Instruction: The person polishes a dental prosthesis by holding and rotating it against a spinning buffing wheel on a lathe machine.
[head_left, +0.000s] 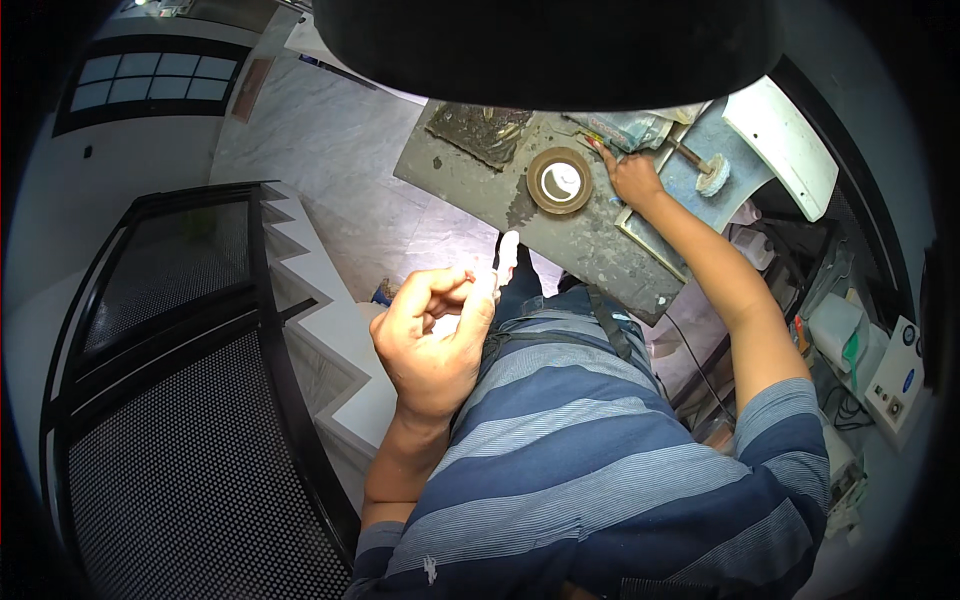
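Railing: black frame, perforated mesh (190, 450), well left of the left hand (430, 335).
Worktop: grey, stained (610, 245), beyond the left hand, under the right hand (637, 178).
Tray: blue-grey, shallow (685, 215), just right of the right hand.
White panel: curved, two dark holes (785, 140), further right of the right hand.
Dark slab: rough, brownish-black (480, 132), left of the right hand, on worktop.
Left hand: clenched, thumb and fingertips pinching the white piece.
Right hand: index finger stretched out; can't tell if anything's gripped.
Plastic packet: greyish, crumpled (635, 128), just past the right hand.
Ring: brown, round, bright centre (541, 190), left of the right hand.
Wheel: white, fuzzy, on a shaft (713, 177), right of the right hand.
White piece: small, narrow, rounded tip, pinkish shading low down (508, 250); sticks out past the left hand's fingertips, lower end hidden. Glare washes out detail.
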